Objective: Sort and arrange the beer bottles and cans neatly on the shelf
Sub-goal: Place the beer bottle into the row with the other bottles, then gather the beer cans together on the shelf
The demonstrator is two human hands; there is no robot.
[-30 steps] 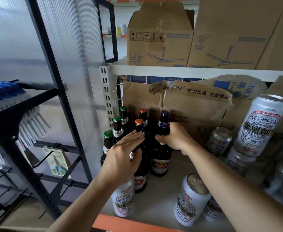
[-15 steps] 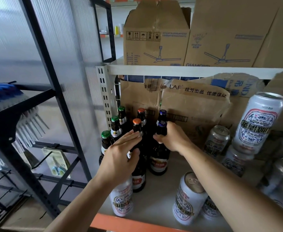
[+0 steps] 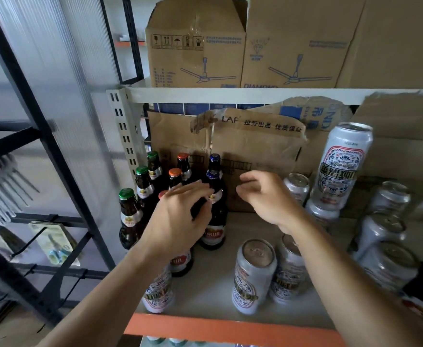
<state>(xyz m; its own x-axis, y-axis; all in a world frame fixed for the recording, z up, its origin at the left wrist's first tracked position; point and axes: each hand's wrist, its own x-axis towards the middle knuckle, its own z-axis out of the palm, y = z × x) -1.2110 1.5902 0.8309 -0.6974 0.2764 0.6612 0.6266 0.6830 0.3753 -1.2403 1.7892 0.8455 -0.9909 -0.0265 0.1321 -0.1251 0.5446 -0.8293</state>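
Judging by the glass, the bottles [image 3: 129, 216] will be heavy, stiff, slick and breakable (one knock vs. a neighbour could chip or tip one). They are best taken round the neck just under the cap, or lower on the body for a longer carry, and set down gently. They stand upright in a tight cluster under and just beyond the left hand [image 3: 180, 221]: green caps to its left, orange caps at its fingertips, blue caps to its right. The left hand lies over that cluster w/ fingers stretched nearly straight across the necks, touching but not wrapped round any. The right hand [image 3: 263, 196] hangs just right of the blue-cap bottle [image 3: 214, 221], apart from it, fingers loosely curled and holding nothing.

The cans [image 3: 253, 274] are the easy part: light and thin-walled, they dent if squeezed hard, so grip mid-body w/ a full hand. Two stand nearer the person than the right hand, and one sits under the left forearm at the shelf [image 3: 230, 329] edge. More are heaped to the right of the right hand, incl. a tall can [image 3: 340, 169] tilted on top of others, prob. the first to roll if bumped. Sorting looks partly done: bottles grouped, cans not yet lined up.
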